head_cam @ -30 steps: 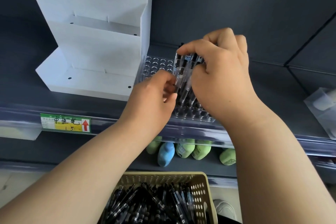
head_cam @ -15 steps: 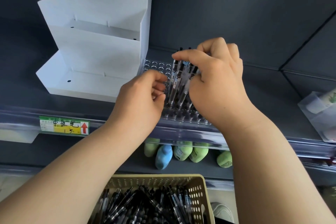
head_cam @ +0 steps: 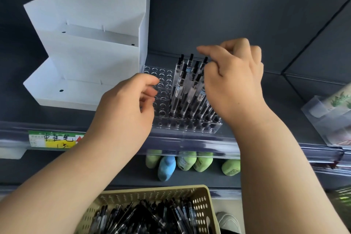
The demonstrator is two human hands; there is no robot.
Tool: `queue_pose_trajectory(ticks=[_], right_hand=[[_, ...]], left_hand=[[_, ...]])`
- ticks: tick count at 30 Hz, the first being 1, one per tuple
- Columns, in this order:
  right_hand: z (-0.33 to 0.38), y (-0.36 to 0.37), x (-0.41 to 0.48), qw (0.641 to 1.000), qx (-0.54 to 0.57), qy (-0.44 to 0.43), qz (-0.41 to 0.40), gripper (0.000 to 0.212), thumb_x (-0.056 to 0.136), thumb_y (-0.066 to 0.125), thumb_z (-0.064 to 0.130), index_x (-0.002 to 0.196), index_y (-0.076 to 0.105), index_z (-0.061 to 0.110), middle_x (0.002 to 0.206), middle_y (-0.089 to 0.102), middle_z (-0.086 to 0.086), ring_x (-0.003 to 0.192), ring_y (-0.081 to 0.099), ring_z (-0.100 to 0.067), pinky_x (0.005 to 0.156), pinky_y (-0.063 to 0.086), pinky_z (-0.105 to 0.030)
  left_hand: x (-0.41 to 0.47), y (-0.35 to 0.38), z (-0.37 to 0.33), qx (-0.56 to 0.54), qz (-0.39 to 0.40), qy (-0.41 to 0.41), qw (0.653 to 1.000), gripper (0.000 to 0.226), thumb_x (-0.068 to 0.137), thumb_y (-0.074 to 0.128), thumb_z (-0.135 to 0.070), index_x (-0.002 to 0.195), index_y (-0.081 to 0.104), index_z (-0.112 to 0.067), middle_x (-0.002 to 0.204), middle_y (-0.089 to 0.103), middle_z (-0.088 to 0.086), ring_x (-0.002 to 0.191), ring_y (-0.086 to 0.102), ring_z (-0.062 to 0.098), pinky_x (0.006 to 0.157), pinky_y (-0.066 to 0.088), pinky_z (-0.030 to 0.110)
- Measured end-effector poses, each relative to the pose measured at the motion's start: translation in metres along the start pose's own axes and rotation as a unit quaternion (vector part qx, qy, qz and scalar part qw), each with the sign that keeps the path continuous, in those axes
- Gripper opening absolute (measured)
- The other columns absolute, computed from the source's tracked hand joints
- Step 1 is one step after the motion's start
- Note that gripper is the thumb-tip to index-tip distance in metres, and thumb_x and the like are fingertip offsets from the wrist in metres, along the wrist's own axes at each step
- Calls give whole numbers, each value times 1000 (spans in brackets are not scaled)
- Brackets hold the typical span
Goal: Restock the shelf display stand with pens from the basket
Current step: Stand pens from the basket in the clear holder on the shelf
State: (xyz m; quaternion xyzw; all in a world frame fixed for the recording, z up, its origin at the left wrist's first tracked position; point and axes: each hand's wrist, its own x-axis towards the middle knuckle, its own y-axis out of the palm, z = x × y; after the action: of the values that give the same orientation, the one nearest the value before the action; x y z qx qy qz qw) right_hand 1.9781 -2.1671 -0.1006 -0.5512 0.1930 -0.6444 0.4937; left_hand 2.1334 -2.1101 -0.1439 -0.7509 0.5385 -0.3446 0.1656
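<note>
This is a shop aisle, seemingly a stationery section. The left hand [head_cam: 131, 104] and right hand [head_cam: 233, 85] reach over a dark grey metal shelf [head_cam: 284, 104] whose front edge carries a clear plastic price rail [head_cam: 190, 143]. Left of the left wrist, a green-and-yellow handwritten price label with a red arrow [head_cam: 53, 139] sits in that rail. Between the hands stands a clear acrylic pen stand drilled with rows of holes [head_cam: 163, 81]. Beyond the left hand is a white stepped cardboard display riser [head_cam: 91, 59]. Below the wrists, green and blue plastic bottles [head_cam: 167, 167] line a lower shelf, and nearer still is a beige perforated plastic basket [head_cam: 152, 192] of loose black-and-clear pens [head_cam: 144, 218].
</note>
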Motion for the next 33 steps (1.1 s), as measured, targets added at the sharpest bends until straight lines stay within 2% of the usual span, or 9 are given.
queue_pose_trajectory(ticks=[5, 9, 15, 18, 21, 24, 26, 30, 33], right_hand=[[5, 6, 0, 997, -65, -10, 35, 55, 80, 23, 34, 124, 55, 43, 125, 40, 6, 114, 28, -21, 84, 16, -29], [6, 5, 1, 996, -89, -2, 29, 54, 80, 22, 36, 120, 59, 43, 126, 41, 7, 114, 29, -21, 86, 16, -31], [2, -3, 3, 998, -39, 19, 37, 53, 79, 23, 35, 111, 63, 45, 120, 41, 11, 114, 29, -16, 86, 16, -27], [0, -9, 6, 999, 25, 24, 29, 50, 76, 24, 31, 97, 67, 47, 106, 39, 19, 101, 24, -5, 78, 12, -19], [-2, -17, 7, 998, 48, 20, 34, 43, 75, 27, 27, 75, 63, 51, 101, 42, 22, 98, 25, -3, 77, 13, -19], [-1, -19, 5, 998, 38, 7, 55, 41, 74, 27, 28, 66, 56, 55, 99, 43, 22, 97, 26, -4, 74, 12, -20], [-1, -19, 5, 998, 23, 0, 53, 42, 75, 26, 28, 69, 59, 55, 98, 43, 21, 97, 26, -5, 73, 12, -21], [-3, -18, 1, 999, -42, -6, 15, 48, 77, 27, 28, 85, 74, 32, 104, 46, 14, 105, 33, -17, 81, 16, -26], [4, -15, -1, 999, -30, -27, -22, 45, 79, 33, 27, 101, 71, 36, 110, 52, 8, 109, 38, -22, 82, 19, -28]], left_hand=[[-2, 0, 0, -3, 5, 3, 1000, 36, 85, 57, -2, 112, 60, -26, 93, 64, -14, 83, 60, 3, 73, 33, -8], [-3, -2, 1, 0, 8, 1, 1000, 36, 85, 56, -3, 112, 60, -27, 93, 64, -14, 86, 61, 4, 72, 34, -7], [-2, -4, 2, -2, 8, -2, 1000, 35, 86, 56, -3, 111, 61, -26, 94, 64, -13, 85, 60, 3, 72, 33, -8], [-2, -4, 1, 1, 8, -2, 1000, 34, 86, 56, -4, 112, 61, -25, 95, 64, -12, 85, 60, 4, 72, 32, -8], [-2, -4, 0, 4, 10, 2, 1000, 34, 87, 55, -5, 114, 60, -25, 96, 64, -12, 85, 58, 4, 72, 32, -8], [-1, -3, -2, 3, 5, 4, 1000, 34, 87, 55, -4, 113, 60, -24, 95, 63, -11, 83, 57, 4, 73, 33, -5], [0, -2, -3, -2, 2, 3, 1000, 33, 86, 55, -3, 112, 61, -23, 94, 64, -11, 82, 57, 5, 73, 33, -4], [-1, -1, -4, -5, 3, 0, 1000, 34, 86, 55, -3, 112, 61, -24, 94, 63, -12, 81, 57, 5, 72, 32, -5], [-2, -1, -4, -7, 7, 2, 1000, 34, 86, 55, -4, 113, 61, -25, 93, 63, -13, 78, 57, 3, 73, 33, -4]])
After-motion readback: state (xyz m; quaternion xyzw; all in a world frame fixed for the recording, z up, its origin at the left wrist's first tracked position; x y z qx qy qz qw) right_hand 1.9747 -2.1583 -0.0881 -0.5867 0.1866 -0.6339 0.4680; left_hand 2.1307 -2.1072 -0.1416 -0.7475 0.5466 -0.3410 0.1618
